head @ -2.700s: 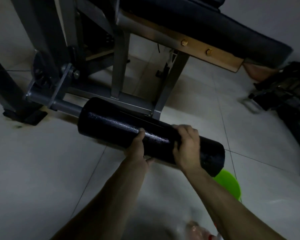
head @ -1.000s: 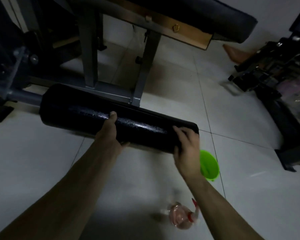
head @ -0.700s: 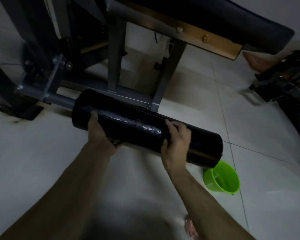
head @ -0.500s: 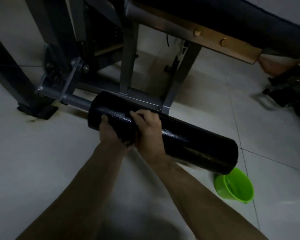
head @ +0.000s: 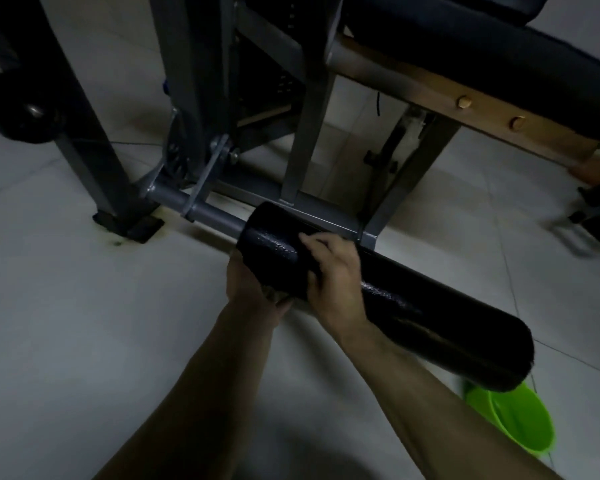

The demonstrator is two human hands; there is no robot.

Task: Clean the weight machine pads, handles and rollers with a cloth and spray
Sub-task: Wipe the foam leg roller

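Black roller [head: 430,317] gripped: left hand [head: 248,285] underneath, right hand [head: 333,271] over top.

Person seen as two arms and hands. Left forearm [head: 201,382] bare from frame edge to wrist, broad low down, tapering toward wrist. Right forearm [head: 430,393] bare along whole visible length, tendon ridges near wrist. Left hand [head: 248,285] bare, only back showing. Right hand [head: 333,275] bare, knuckles prominent; fingers [head: 312,239] bare, blurred. Dim light hides finer detail.

Pale tiled floor [head: 66,323] (dimly lit)
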